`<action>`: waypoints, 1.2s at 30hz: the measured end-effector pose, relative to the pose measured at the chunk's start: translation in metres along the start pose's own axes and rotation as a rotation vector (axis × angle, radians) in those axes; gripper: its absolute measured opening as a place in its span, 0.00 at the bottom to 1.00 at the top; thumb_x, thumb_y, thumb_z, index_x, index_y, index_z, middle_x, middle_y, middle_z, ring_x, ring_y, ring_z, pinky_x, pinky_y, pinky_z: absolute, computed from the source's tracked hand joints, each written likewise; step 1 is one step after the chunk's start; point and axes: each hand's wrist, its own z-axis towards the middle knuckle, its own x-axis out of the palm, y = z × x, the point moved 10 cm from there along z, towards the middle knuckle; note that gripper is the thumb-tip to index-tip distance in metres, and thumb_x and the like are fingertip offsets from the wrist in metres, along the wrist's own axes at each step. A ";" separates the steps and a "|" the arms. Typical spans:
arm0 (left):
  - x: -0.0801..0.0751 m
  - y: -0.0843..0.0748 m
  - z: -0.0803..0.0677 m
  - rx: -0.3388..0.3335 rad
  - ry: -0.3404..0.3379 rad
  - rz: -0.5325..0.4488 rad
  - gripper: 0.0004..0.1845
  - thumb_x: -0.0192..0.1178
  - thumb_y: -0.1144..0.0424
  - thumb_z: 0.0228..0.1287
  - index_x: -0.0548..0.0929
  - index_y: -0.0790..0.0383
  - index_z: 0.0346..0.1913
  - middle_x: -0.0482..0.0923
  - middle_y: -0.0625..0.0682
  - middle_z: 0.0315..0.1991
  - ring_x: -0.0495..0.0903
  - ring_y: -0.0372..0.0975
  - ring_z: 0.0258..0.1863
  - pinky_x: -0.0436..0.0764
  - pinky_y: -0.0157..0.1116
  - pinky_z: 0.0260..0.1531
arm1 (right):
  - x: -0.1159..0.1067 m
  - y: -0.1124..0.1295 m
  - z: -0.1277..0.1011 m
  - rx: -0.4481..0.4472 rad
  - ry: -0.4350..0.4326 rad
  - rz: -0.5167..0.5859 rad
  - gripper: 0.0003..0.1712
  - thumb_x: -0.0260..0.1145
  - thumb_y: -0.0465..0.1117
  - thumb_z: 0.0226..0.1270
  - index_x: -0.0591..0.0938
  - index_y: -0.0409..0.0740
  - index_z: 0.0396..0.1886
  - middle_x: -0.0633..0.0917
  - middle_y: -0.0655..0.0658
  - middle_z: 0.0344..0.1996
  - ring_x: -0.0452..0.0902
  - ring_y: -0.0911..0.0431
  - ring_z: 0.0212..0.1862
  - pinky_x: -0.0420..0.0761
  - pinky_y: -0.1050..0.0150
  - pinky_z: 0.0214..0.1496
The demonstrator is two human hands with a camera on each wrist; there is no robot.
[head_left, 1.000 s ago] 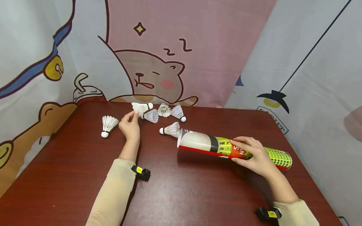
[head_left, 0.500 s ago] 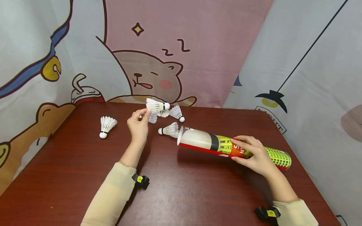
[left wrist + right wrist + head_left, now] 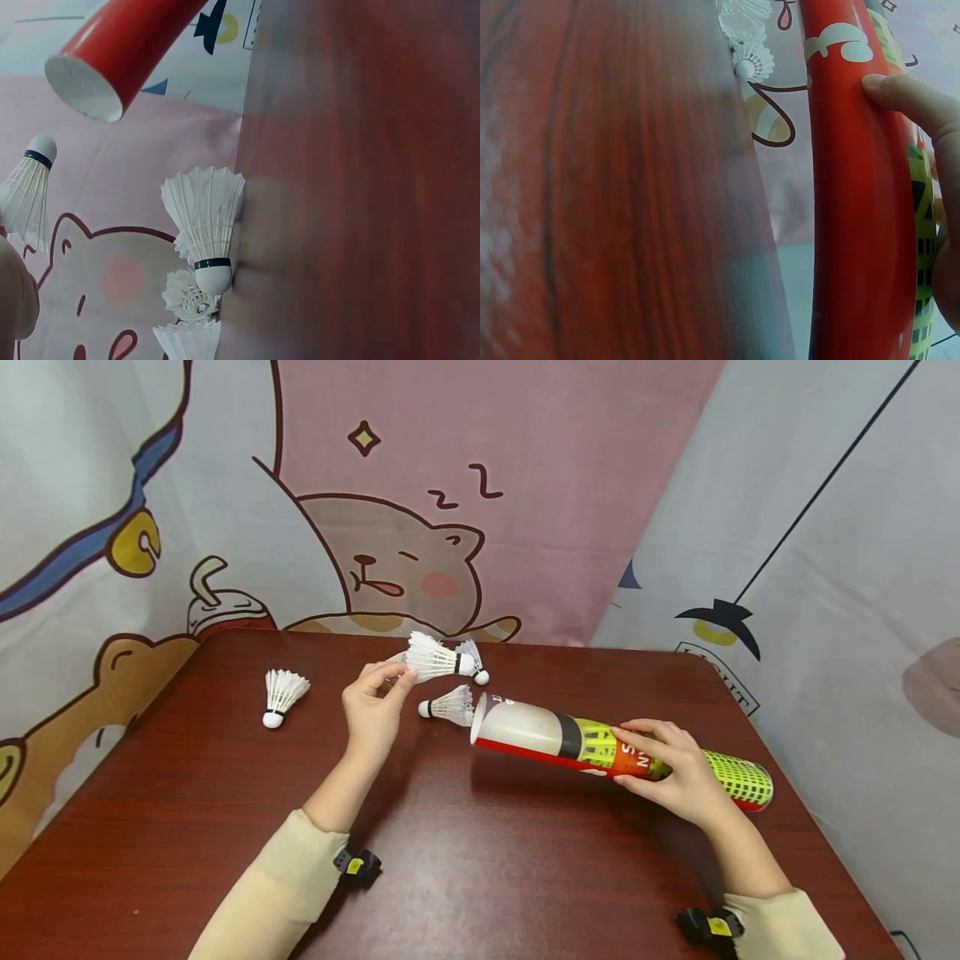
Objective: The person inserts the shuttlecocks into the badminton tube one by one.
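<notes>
My left hand (image 3: 372, 706) pinches a white feather shuttlecock (image 3: 429, 657) by its skirt, thumb against fingertips. Its cork points right, and in the left wrist view the same shuttlecock (image 3: 27, 187) hangs below and left of the tube's open end (image 3: 84, 88). My right hand (image 3: 678, 768) grips a long shuttlecock tube (image 3: 525, 732), red with yellow-green patterning, around its middle. Held slightly above the table, the tube has its open mouth toward the left. In the right wrist view my thumb (image 3: 900, 94) presses on the tube's red side (image 3: 862, 187).
One shuttlecock (image 3: 452, 704) lies on the table (image 3: 450, 877) just left of the tube mouth. Another (image 3: 283, 695) stands apart at the left. Behind the held one, others are partly hidden, with one cork (image 3: 482, 677) showing. A printed curtain (image 3: 570, 527) hangs behind the table.
My left hand has lifted the shuttlecock from the back group and carried it right, toward the tube mouth. The right hand and tube have hardly moved.
</notes>
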 end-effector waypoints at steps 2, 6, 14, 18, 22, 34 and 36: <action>0.000 -0.004 -0.003 0.011 0.029 -0.012 0.02 0.65 0.82 0.51 0.82 0.81 0.29 0.79 0.69 0.29 0.71 0.33 0.27 0.70 0.27 0.28 | 0.000 0.000 0.000 0.001 -0.001 -0.001 0.41 0.83 0.35 0.36 0.81 0.49 0.58 0.78 0.46 0.53 0.68 0.53 0.53 0.66 0.53 0.46; -0.001 -0.006 -0.010 0.018 0.078 -0.024 0.03 0.65 0.83 0.50 0.82 0.82 0.29 0.79 0.69 0.29 0.72 0.33 0.28 0.70 0.26 0.28 | 0.001 0.001 0.000 0.002 -0.002 -0.011 0.42 0.83 0.35 0.35 0.81 0.50 0.58 0.78 0.47 0.53 0.68 0.53 0.53 0.66 0.54 0.45; -0.004 -0.003 -0.021 0.009 0.170 -0.027 0.04 0.66 0.84 0.48 0.82 0.80 0.28 0.78 0.66 0.27 0.70 0.32 0.26 0.68 0.27 0.24 | 0.002 -0.001 0.000 0.014 0.010 -0.015 0.42 0.83 0.36 0.35 0.81 0.51 0.59 0.77 0.47 0.54 0.67 0.53 0.54 0.68 0.55 0.45; -0.001 -0.004 -0.024 -0.001 0.205 -0.033 0.04 0.66 0.84 0.48 0.82 0.79 0.28 0.77 0.66 0.26 0.70 0.33 0.26 0.68 0.27 0.24 | 0.002 -0.002 -0.001 0.017 0.014 -0.016 0.42 0.83 0.37 0.36 0.81 0.51 0.59 0.77 0.47 0.54 0.67 0.54 0.55 0.68 0.56 0.46; 0.004 -0.005 -0.027 -0.010 0.230 -0.046 0.04 0.67 0.83 0.48 0.84 0.76 0.28 0.79 0.65 0.26 0.70 0.34 0.27 0.68 0.28 0.24 | 0.002 -0.001 0.000 0.015 0.015 -0.013 0.42 0.83 0.37 0.36 0.81 0.51 0.59 0.77 0.47 0.54 0.67 0.54 0.55 0.68 0.55 0.46; 0.023 -0.011 -0.039 0.017 0.311 -0.097 0.06 0.67 0.85 0.44 0.84 0.76 0.26 0.81 0.65 0.26 0.73 0.39 0.30 0.69 0.27 0.27 | 0.003 0.003 0.001 0.021 0.023 0.002 0.41 0.83 0.38 0.37 0.81 0.50 0.58 0.77 0.48 0.54 0.66 0.54 0.55 0.68 0.58 0.47; 0.027 -0.010 -0.041 0.006 0.323 -0.105 0.05 0.67 0.85 0.44 0.84 0.77 0.26 0.81 0.66 0.27 0.74 0.37 0.32 0.70 0.26 0.28 | 0.004 0.004 0.001 0.020 0.022 0.004 0.41 0.83 0.38 0.37 0.81 0.50 0.58 0.77 0.48 0.54 0.66 0.55 0.55 0.69 0.59 0.47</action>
